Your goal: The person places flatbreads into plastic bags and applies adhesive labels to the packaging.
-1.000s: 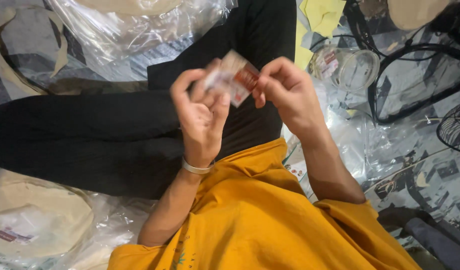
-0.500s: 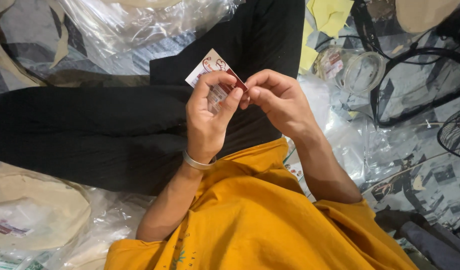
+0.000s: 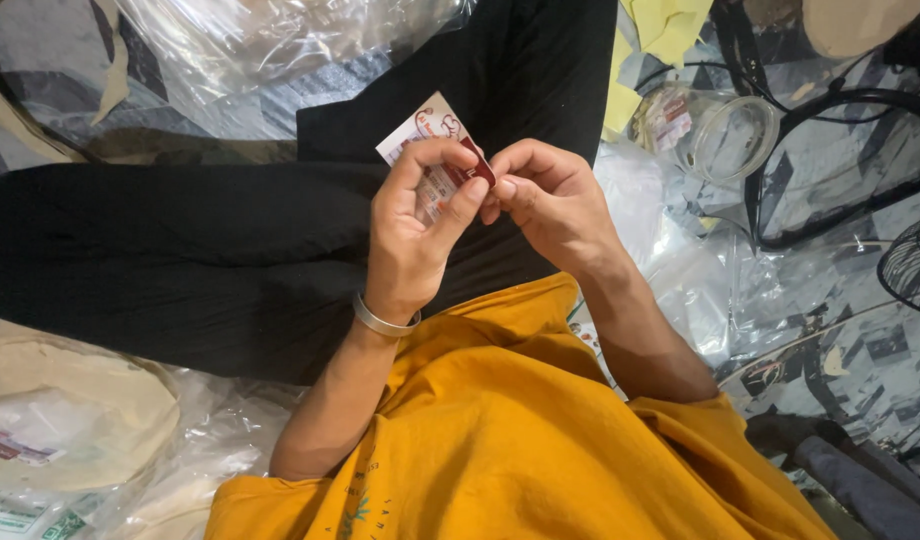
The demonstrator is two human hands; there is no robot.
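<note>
I count two hands in use: my left hand and my right hand. Between them I hold one small printed packet, white with a red edge. One metal bangle sits on my left wrist. One clear glass jar lies on its side to my right. One wire fan grille shows at the right edge. One folded yellow cloth lies near the top.
</note>
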